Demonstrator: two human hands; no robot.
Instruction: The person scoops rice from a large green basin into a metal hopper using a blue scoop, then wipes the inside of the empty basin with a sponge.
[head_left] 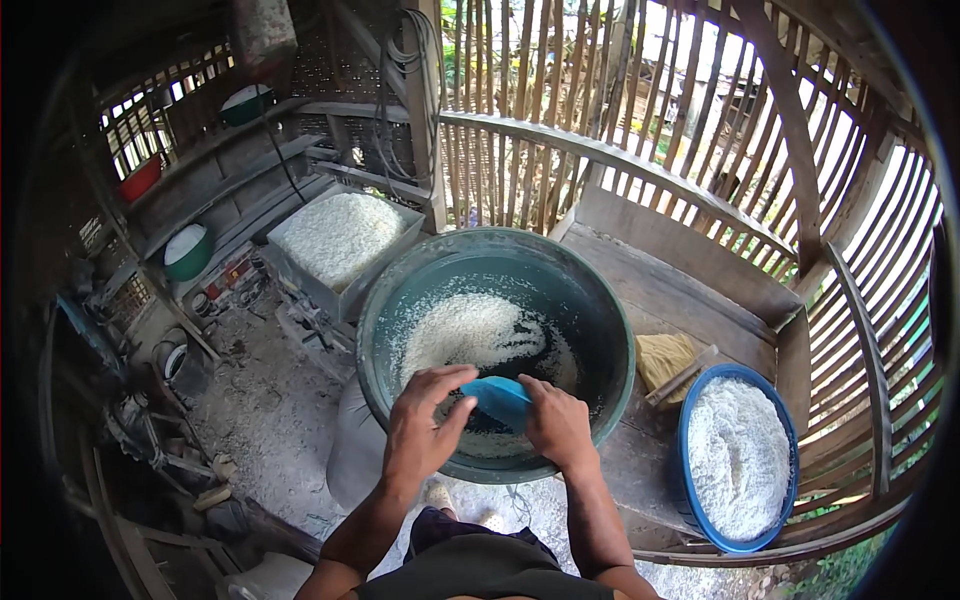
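Note:
A bright blue piece, perhaps a plastic scoop or dish (500,400), is over the near part of a large round green tub (600,290). My right hand (558,425) is closed on its right edge. My left hand (425,425) is at its left end with thumb and fingers spread apart; whether the fingertips touch it is hard to tell. Inside the tub lies a layer of white, grain-like material (465,330), heaped toward the far left, with dark bare patches of tub floor on the right. The blue piece and my hands hide part of the near side.
A square metal bin (345,235) heaped with white material stands at the far left. At right, a blue tub (740,460) of white material sits by a wooden bench (660,285) with a yellowish sack (665,360). A pale sack (355,450) leans left of the green tub. Slatted walls enclose the right side.

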